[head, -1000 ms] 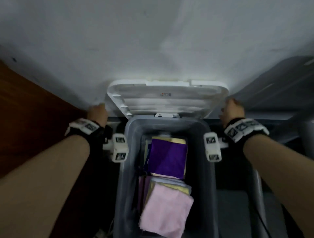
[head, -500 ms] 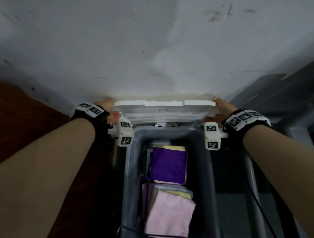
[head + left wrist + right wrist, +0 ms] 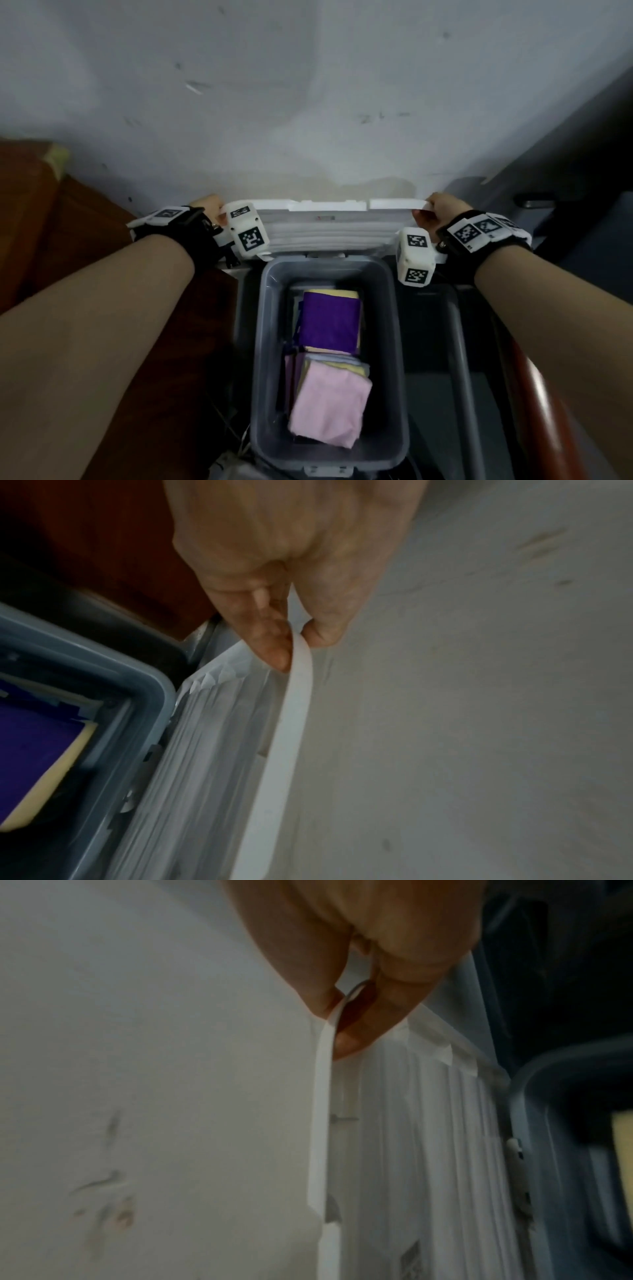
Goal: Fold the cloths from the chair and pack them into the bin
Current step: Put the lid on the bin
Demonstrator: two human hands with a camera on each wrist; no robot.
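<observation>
Head view, counts: two hands, one grey bin, one white lid, two stacks of folded cloths inside the bin.
Head view, cloths: purple cloth atop the far stack, pink cloth atop the near stack, yellow and pale edges beneath; number per stack hard to count.
Head view, hands: left hand and right hand at the lid's two far corners, fingers mostly hidden behind the wrist cameras.
Left wrist view: left hand pinching the lid rim between thumb and fingers; bin corner and purple cloth over a yellow one, cut off at the frame edge.
Right wrist view: right hand pinching the lid rim likewise; blurred, bin edge barely readable.
Surroundings: pale wall behind the upright lid, reddish-brown surface left of the bin.
</observation>
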